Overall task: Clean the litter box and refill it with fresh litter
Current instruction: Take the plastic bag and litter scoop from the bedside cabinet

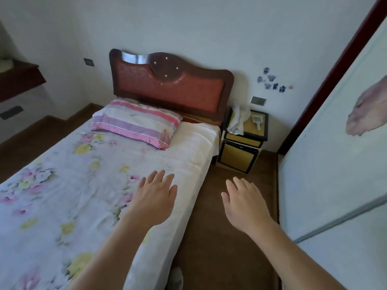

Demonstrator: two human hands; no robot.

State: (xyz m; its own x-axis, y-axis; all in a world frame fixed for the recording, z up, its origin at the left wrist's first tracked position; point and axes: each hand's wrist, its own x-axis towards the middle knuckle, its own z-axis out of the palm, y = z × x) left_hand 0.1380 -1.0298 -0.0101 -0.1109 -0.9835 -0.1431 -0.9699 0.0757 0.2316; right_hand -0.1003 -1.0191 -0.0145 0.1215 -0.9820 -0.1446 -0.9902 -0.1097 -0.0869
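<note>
Both hands, left and right, are spread and empty; scoop ahead untouched; no box visible.

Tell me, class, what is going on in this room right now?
A person stands beside a bed with both arms stretched forward, the left hand over the floral sheet and the right hand over the brown floor, both open and holding nothing. A small slotted scoop lies on the nightstand ahead, next to some crumpled white bags. No litter box is in view, so the cleaning has not visibly begun.
</note>
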